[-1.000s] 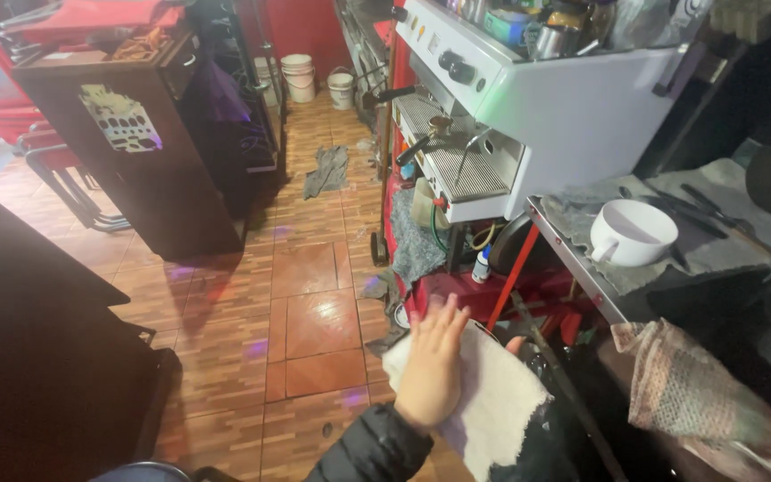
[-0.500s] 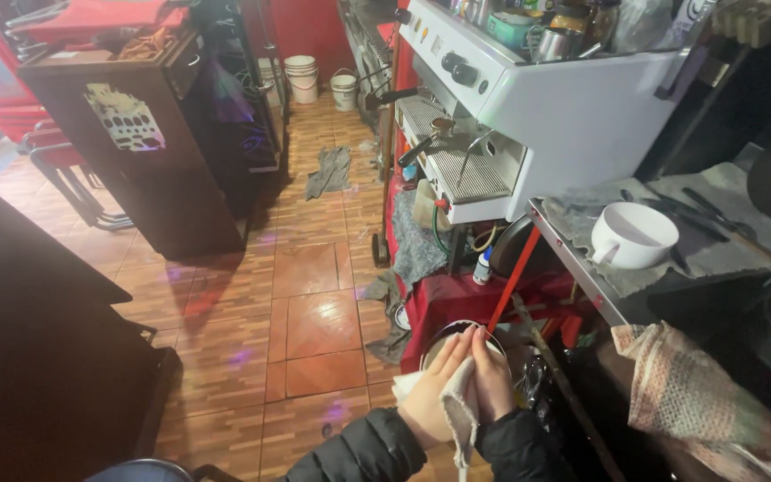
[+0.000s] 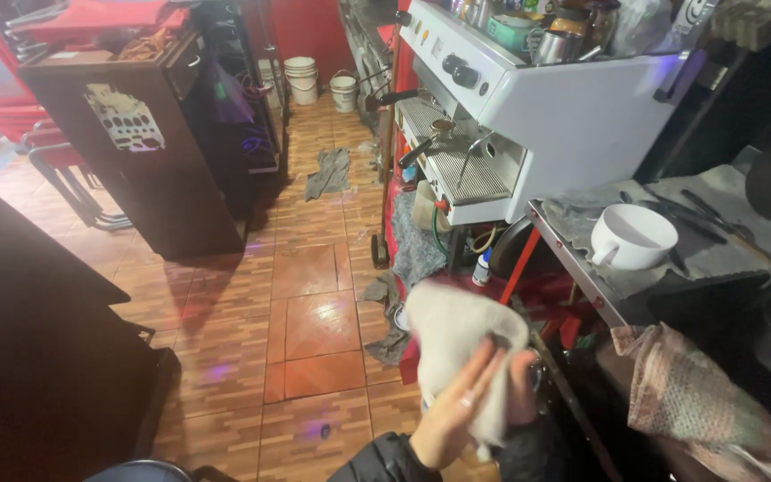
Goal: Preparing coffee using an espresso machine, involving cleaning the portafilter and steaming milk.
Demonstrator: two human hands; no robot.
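Two hands work a pale cloth low in the head view, above the tiled floor and just beside the corner of a metal bench. The left hand, in a dark sleeve, lies flat over the cloth with fingers spread and pressing, so its grip is open against the fabric. The right hand is mostly hidden behind the folds; only a thumb-side edge shows, and whether it is closed on the cloth cannot be told.

Half a second ago both hands were bunched close around a narrow strip of the cloth; a second ago the cloth hung wide and flat under the left hand alone. Now it is gathered into a rounded bundle held higher in the frame.

On the bench stands a white cup, near dark utensils. A white coffee machine rises behind it. A knitted rag hangs at the bench's near edge. White buckets sit far down the floor, beside a dark cabinet.
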